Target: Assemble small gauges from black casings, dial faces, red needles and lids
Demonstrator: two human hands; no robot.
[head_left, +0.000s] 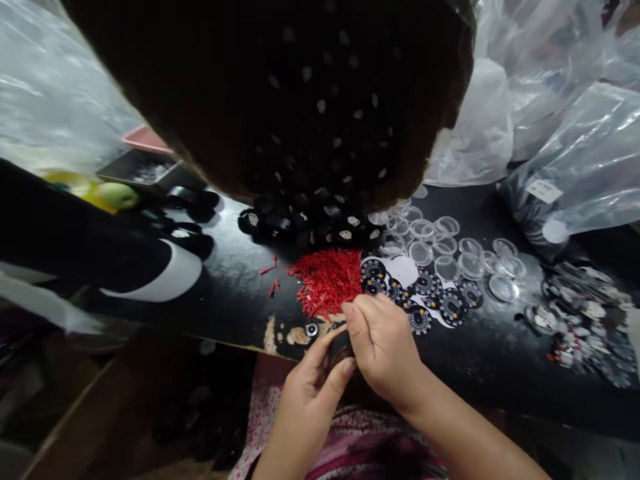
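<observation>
Close to the table's front edge, my left hand [313, 390] grips a small black round case [341, 347] between thumb and fingers. My right hand [385, 340] is curled into a fist against the top of that case; what its fingers hold, if anything, is hidden. Just beyond lies a pile of red plastic pointers [330, 280]. Right of it are printed black dial discs [427, 283] with white and orange marks. Clear plastic ring-shaped covers [447, 268] spread out behind the discs. A small round part [311, 329] sits left of my hands.
A big dark container [280, 100] tips toward the table, with black cases [310, 227] heaped at its mouth. Finished-looking small parts [590, 320] pile at the right, near plastic bags [580, 160]. A black tube with a white end [160, 277] juts in from the left.
</observation>
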